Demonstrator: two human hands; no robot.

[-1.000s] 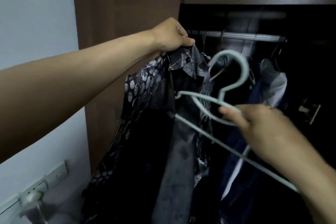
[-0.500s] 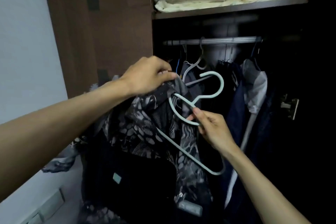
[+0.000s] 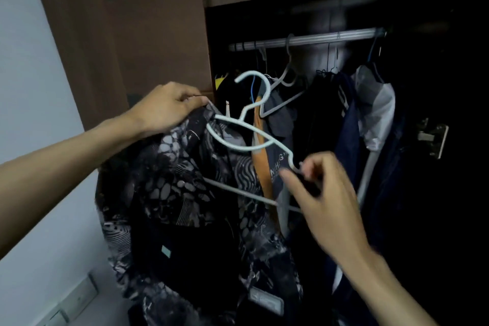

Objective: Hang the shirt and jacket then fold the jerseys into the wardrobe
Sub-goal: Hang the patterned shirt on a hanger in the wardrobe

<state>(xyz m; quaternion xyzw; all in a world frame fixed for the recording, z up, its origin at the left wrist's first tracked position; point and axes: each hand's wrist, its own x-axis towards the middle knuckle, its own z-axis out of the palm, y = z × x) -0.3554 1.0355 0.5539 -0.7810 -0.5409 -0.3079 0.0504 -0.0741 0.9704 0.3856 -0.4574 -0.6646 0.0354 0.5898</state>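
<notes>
The wardrobe stands open. In front of it hangs the patterned shirt, gripped at its top by the left hand. The right hand, just beside, pinches a white hanger.

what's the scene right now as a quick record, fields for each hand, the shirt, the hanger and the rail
left hand: grips the patterned shirt at its top edge
right hand: pinches the pale hanger at its right end
patterned shirt: hangs from the left hand, one hanger arm tucked into it
pale hanger: not on the rail, hook free
rail: carries other hung clothes
</notes>
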